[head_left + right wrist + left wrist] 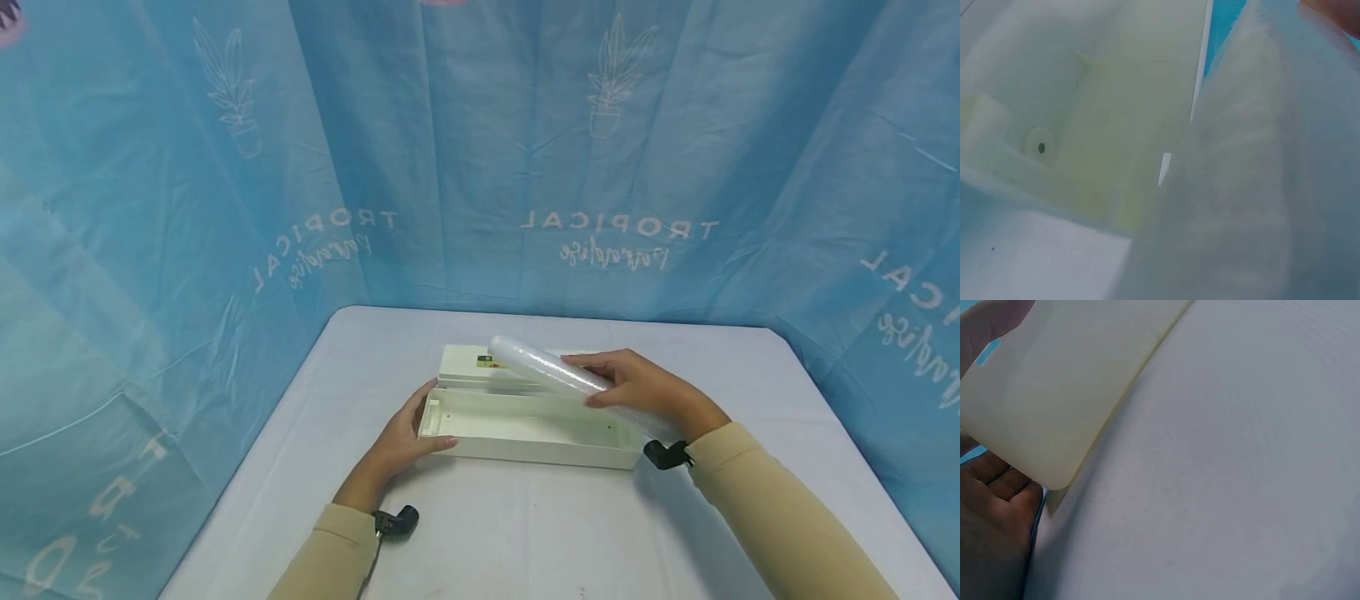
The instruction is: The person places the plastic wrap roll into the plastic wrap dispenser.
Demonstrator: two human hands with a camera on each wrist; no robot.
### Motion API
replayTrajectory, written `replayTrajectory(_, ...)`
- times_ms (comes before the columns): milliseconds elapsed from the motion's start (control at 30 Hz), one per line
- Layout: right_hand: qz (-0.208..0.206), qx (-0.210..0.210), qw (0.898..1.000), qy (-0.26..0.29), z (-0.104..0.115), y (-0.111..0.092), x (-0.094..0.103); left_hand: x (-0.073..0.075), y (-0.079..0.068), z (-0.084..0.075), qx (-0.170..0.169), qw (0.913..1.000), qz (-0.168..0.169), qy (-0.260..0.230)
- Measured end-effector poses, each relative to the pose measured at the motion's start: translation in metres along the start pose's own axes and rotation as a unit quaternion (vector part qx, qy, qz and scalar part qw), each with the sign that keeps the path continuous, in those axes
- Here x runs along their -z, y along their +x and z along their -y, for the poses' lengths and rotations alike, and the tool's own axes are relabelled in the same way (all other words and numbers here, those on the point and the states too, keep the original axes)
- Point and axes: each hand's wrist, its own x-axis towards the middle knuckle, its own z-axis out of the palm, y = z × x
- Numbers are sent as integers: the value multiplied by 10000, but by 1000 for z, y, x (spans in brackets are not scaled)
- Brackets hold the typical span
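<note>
A long cream plastic box (540, 454) lies across the table, its hollow inside facing up and its lid (459, 364) folded back behind it. My left hand (397, 440) grips the box's left end, thumb along the front wall and fingers round the back corner. The left wrist view shows the box's outer wall (1079, 394) between thumb and fingers. Over the box's right half, my right hand (648, 387) holds a roll of clear plastic wrap (551, 371) on a slant, its far end pointing up and left. Up close, the roll (1235, 187) hides part of the box's inside.
A white cloth covers the table (525, 533). Blue printed curtains (480, 150) hang behind it and at both sides. A small green and yellow label (486, 362) is on the lid. Dark wrist cameras, one at the left wrist (397, 522), sit on both arms.
</note>
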Motion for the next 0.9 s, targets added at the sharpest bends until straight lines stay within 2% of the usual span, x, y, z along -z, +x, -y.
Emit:
replayTrajectory(600, 548, 305, 9980, 99, 3, 18, -6, 1, -2, -4, -2, 10000, 57, 13)
replayTrajectory(900, 660, 1, 9978, 104, 10, 24, -9, 1, 0, -7, 117, 9999, 33, -59)
